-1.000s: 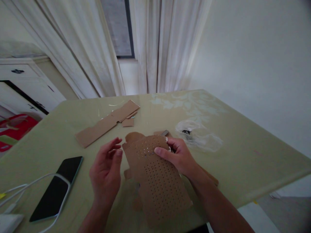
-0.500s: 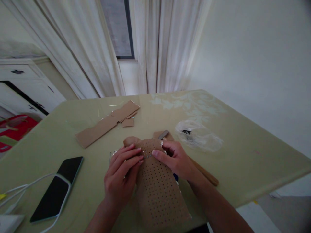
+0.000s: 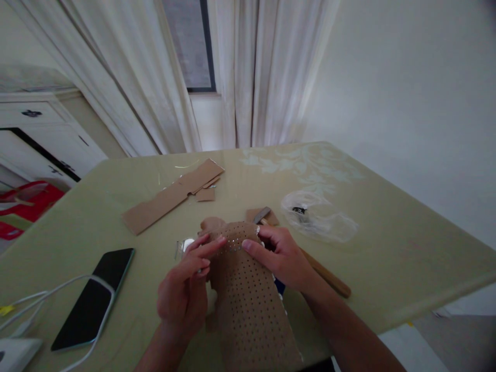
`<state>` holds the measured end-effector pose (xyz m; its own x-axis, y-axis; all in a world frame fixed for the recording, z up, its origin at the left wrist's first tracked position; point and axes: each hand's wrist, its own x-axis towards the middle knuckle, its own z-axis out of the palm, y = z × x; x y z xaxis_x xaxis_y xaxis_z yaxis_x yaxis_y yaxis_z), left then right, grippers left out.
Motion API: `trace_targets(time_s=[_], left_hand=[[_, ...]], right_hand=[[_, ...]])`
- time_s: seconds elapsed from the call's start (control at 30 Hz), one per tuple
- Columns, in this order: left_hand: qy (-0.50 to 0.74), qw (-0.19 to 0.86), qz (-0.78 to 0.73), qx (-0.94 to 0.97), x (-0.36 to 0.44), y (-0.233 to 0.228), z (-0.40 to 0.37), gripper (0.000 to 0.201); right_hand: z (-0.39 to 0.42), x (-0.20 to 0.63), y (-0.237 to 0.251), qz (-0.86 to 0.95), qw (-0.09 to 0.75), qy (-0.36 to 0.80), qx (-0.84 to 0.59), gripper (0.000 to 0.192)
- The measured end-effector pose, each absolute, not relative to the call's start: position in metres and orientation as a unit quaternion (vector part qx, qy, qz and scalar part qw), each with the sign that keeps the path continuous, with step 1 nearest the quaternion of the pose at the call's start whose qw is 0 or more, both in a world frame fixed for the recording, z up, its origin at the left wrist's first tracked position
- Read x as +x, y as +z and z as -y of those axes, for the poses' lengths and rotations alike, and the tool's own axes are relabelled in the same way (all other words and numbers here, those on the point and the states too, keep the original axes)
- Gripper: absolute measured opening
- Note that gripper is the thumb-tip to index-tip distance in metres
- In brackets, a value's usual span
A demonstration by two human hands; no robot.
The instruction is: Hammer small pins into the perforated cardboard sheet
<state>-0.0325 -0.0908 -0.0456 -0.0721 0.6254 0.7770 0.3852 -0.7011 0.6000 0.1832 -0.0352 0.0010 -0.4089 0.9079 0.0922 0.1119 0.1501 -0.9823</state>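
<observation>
While the right hand (image 3: 281, 258) clamps the card (image 3: 248, 299) at its far right edge, thumb on top, the card spreads left of that grip, its long axis running back towards the body. Across from the grip, the left hand (image 3: 182, 292) is at the left edge, index finger out over the card towards the right thumb; whether it pinches anything, I can't tell. Close behind the grip lies the hammer (image 3: 330, 277), partly hidden by the hand. Beyond, to the right, sits the bag (image 3: 321, 219); well left, the phone (image 3: 95, 299).
</observation>
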Motion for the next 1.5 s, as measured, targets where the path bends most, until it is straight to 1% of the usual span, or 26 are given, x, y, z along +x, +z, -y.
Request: trace_targets(time_s=[0.07,0.13,0.2,0.23,0.27,0.33,0.4,0.47,0.53,0.73,0.9,0.97,1.07,1.13,1.2,1.27,1.37,1.5], left_hand=[[0.655,0.107,-0.394,0.636,-0.032,-0.041,0.091,0.01],[0.684,0.062,-0.441,0.577,-0.04,-0.034,0.087,0.003],[0.683,0.002,-0.539,0.494,-0.058,-0.027,0.079,0.008],[0.652,-0.013,-0.606,0.455,-0.07,-0.025,0.074,0.013],[0.58,-0.015,-0.68,0.449,-0.083,-0.023,0.07,0.017],[0.346,-0.007,-0.795,0.498,-0.107,-0.023,0.063,0.023],[0.158,0.022,-0.841,0.517,-0.124,-0.026,0.059,0.03],[0.045,0.067,-0.852,0.517,-0.13,-0.029,0.057,0.034],[0.007,0.097,-0.853,0.512,-0.128,-0.03,0.056,0.034],[0.046,0.106,-0.851,0.513,-0.118,-0.037,0.047,0.034],[0.104,0.072,-0.843,0.523,-0.123,-0.046,0.046,0.034],[0.18,0.05,-0.82,0.541,-0.118,-0.045,0.049,0.032],[0.376,0.042,-0.715,0.589,-0.094,-0.037,0.057,0.028],[0.481,0.077,-0.611,0.624,-0.072,-0.031,0.066,0.024],[0.53,0.129,-0.507,0.667,-0.053,-0.028,0.077,0.017],[0.553,0.143,-0.437,0.695,-0.04,-0.028,0.087,0.012],[0.578,0.175,-0.408,0.685,-0.032,-0.031,0.095,0.024],[0.584,0.28,-0.439,0.623,-0.031,-0.041,0.096,0.027]], right_hand=[[0.032,0.183,-0.002,0.653,0.379,0.528,-0.389,0.049],[0.03,0.182,-0.005,0.63,0.392,0.544,-0.392,0.048],[0.028,0.182,-0.007,0.587,0.417,0.571,-0.393,0.047],[0.027,0.183,-0.008,0.563,0.429,0.587,-0.392,0.045],[0.027,0.183,-0.008,0.541,0.44,0.602,-0.389,0.044],[0.026,0.183,-0.009,0.511,0.453,0.621,-0.385,0.042],[0.025,0.183,-0.009,0.499,0.463,0.62,-0.389,0.042],[0.024,0.184,-0.01,0.498,0.467,0.615,-0.394,0.042],[0.024,0.184,-0.011,0.501,0.467,0.612,-0.396,0.043],[0.022,0.185,-0.012,0.513,0.461,0.6,-0.404,0.044],[0.022,0.186,-0.01,0.519,0.462,0.601,-0.394,0.042],[0.023,0.186,-0.008,0.508,0.463,0.619,-0.379,0.039],[0.026,0.187,-0.005,0.487,0.457,0.664,-0.337,0.034],[0.028,0.187,-0.002,0.477,0.451,0.688,-0.31,0.032],[0.03,0.187,0.0,0.469,0.441,0.707,-0.292,0.031],[0.033,0.187,0.001,0.464,0.429,0.723,-0.279,0.032],[0.036,0.188,0.001,0.462,0.407,0.738,-0.277,0.034],[0.038,0.19,0.0,0.472,0.378,0.742,-0.29,0.035]])
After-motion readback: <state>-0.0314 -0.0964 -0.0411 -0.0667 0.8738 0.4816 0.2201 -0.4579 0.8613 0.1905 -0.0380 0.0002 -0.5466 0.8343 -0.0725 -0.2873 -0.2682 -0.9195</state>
